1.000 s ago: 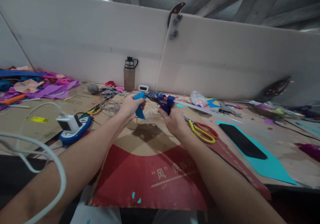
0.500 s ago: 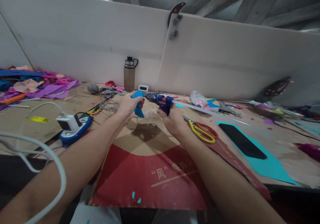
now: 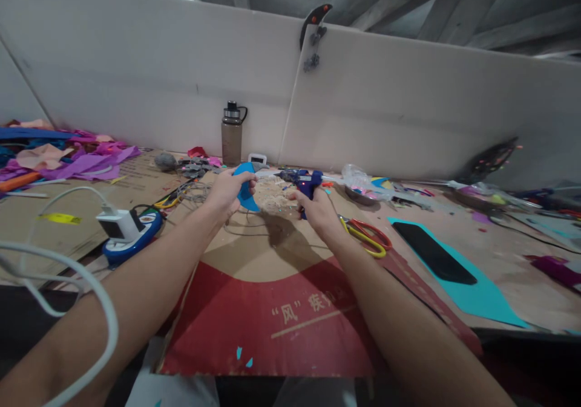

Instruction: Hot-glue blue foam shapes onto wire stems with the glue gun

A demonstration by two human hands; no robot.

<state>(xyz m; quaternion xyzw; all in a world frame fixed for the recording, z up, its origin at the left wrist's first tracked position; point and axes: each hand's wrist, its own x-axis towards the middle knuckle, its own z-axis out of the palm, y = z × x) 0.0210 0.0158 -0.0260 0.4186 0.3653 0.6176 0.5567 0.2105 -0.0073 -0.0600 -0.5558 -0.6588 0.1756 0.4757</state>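
1. White partition panels (image 3: 149,62), flat and smooth with a faint sheen, stand along the back of the work surface.
2. A cardboard sheet (image 3: 267,328), matte brown with a curved red printed field and pale characters, lies beneath the forearms.
3. A heap of thin, crumpled scraps (image 3: 91,164) in purple, pink, peach and blue spreads over brown cardboard at far left.
4. A turquoise sheet (image 3: 490,307), flat and tapering, carries a dark, round-cornered phone (image 3: 433,253) on the right.
5. A translucent grey-brown bottle (image 3: 231,141), cylindrical, with a black looped cap, stands upright near the panels.
6. The right hand (image 3: 320,210) is wrapped around the grip of a blue plastic glue gun (image 3: 308,180); a translucent stick juts from its rear.
7. The left hand (image 3: 224,192) pinches a smooth blue crescent (image 3: 247,200) above the cardboard, near the gun's nozzle but apart from it.
8. Scissors (image 3: 367,236) with rounded yellow and red handle loops lie just beside the right wrist.
9. Small, angular turquoise chips (image 3: 239,352) dot the red print.
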